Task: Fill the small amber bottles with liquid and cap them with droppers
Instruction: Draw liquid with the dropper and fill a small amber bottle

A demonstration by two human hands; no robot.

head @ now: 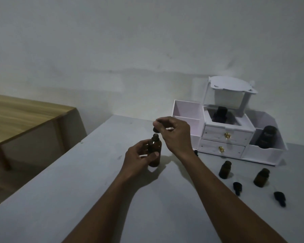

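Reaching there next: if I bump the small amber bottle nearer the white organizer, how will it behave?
The small amber bottle stands upright, uncapped and narrow, so it probably tips easily. Round-bodied, it would likely roll once down. It looks like glass: probably smooth and breakable.

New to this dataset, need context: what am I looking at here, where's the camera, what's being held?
No robot: a person's two bare hands, filmed by one wide-angle camera worn on the head, looking forward and down. The left hand grips an upright amber bottle; the right hand pinches a small black cap just above its neck. On the grey table, to the right, stand two smaller amber bottles with two black droppers lying beside them. Behind them, a white drawer organizer holds dark bottles.
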